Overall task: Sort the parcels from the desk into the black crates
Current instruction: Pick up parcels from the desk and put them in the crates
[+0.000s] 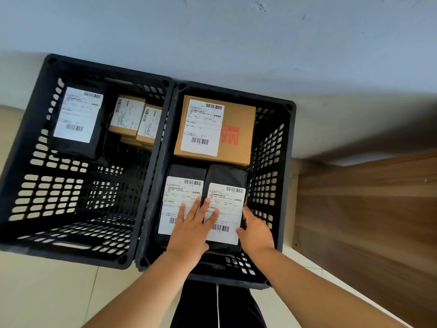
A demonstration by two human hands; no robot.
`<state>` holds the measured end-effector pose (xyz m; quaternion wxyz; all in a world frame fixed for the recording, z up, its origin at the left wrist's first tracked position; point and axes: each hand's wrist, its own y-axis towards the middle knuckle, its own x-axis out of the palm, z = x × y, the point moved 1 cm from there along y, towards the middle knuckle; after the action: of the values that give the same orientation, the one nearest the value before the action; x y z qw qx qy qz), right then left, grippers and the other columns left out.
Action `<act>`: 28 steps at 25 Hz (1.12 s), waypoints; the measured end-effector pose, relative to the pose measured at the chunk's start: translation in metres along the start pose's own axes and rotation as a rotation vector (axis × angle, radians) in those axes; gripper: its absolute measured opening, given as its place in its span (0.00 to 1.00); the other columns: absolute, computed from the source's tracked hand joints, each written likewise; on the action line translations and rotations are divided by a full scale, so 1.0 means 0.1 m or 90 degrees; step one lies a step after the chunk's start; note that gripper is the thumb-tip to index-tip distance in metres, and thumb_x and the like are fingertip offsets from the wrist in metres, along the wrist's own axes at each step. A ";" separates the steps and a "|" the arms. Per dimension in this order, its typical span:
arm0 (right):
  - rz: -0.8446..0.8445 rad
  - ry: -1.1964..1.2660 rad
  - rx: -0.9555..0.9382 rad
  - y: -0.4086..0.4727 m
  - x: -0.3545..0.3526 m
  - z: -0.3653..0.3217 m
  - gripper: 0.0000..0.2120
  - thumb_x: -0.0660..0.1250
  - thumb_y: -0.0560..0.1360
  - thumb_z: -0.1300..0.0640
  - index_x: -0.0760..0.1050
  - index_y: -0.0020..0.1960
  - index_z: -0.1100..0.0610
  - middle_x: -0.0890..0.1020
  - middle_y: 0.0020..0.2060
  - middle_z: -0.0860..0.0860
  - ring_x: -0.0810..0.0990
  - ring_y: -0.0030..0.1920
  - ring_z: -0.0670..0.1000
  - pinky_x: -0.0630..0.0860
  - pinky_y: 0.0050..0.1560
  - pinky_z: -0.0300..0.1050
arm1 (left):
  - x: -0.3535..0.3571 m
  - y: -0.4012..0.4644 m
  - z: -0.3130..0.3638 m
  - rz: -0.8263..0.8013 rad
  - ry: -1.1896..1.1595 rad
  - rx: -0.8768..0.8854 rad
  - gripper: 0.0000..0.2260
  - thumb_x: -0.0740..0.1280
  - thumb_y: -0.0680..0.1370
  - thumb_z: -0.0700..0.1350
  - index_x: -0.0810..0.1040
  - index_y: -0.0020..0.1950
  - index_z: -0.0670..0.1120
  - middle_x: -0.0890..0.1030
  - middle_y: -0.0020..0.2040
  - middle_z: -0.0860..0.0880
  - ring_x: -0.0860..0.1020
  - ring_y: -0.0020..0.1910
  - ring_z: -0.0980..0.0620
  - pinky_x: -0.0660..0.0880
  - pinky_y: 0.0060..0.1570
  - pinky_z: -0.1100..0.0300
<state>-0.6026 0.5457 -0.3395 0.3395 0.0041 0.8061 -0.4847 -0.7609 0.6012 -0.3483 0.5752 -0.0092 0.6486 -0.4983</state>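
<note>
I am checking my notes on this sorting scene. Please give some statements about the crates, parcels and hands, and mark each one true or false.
1. Two black plastic lattice crates stand side by side: the left crate and the right crate. True.
2. The brown cardboard box with red print lies in the left crate. False: it lies in the right crate.
3. The left hand lies with straight fingers on the white labels of two black plastic bag parcels, the left one and the right one. True.
4. The right hand rests on the wooden desk. False: it is at the right edge of the right bag parcel.
5. The left crate holds no parcels. False: it holds one black bag parcel with a white label and small cardboard boxes.
</note>
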 end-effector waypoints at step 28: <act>0.027 -0.473 -0.269 -0.09 0.17 0.01 0.51 0.66 0.76 0.47 0.24 0.73 0.50 0.23 0.69 0.55 0.26 0.72 0.55 0.31 0.70 0.51 | -0.04 -0.18 -0.35 -0.025 0.026 -0.086 0.44 0.65 0.78 0.40 0.31 0.76 0.52 0.29 0.75 0.42 0.33 0.75 0.39 0.44 0.75 0.48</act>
<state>-0.6183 0.5344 -0.3426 0.6102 -0.2239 0.7103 -0.2701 -0.7962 0.6161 -0.3392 0.5497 -0.0506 0.6924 -0.4647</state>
